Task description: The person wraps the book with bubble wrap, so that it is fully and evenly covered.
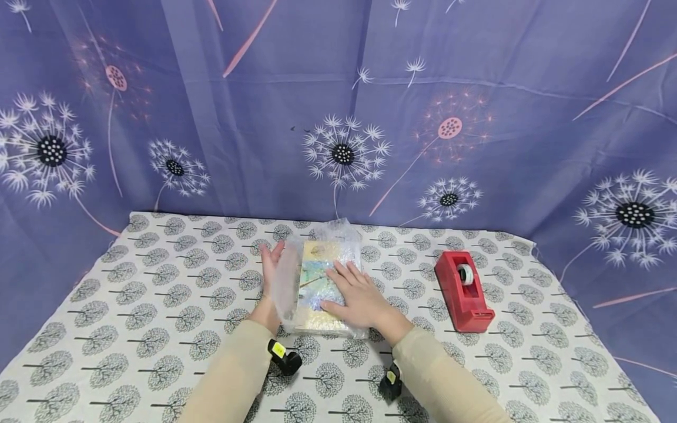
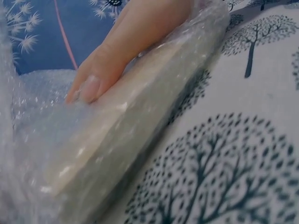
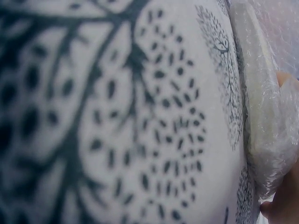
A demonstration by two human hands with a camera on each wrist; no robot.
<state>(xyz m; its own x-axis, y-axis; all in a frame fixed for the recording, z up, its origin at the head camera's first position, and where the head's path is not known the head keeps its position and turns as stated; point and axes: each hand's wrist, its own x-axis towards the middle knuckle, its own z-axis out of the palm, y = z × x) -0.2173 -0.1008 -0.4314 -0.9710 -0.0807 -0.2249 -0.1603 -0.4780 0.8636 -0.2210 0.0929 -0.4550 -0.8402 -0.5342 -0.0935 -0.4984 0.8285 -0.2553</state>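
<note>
A flat book [image 1: 313,282] with a yellow, green and blue cover lies in bubble wrap [image 1: 288,276] at the middle of the table. My right hand [image 1: 357,296] rests flat on its wrapped top, fingers spread toward the far left. Along the left side, my left hand [image 1: 270,273] stands on edge with straight fingers, partly behind a raised flap of the wrap. In the left wrist view, the thumb and fingers of the right hand [image 2: 126,51] touch the wrapped book [image 2: 121,126]. The right wrist view catches the wrapped book's edge [image 3: 261,88] and part of a hand.
A red tape dispenser [image 1: 465,292] with a small roll of tape [image 1: 465,274] stands to the right of the book. White cloth with tree prints [image 1: 174,317] covers the table. Behind it hangs a blue-purple dandelion curtain [image 1: 254,117].
</note>
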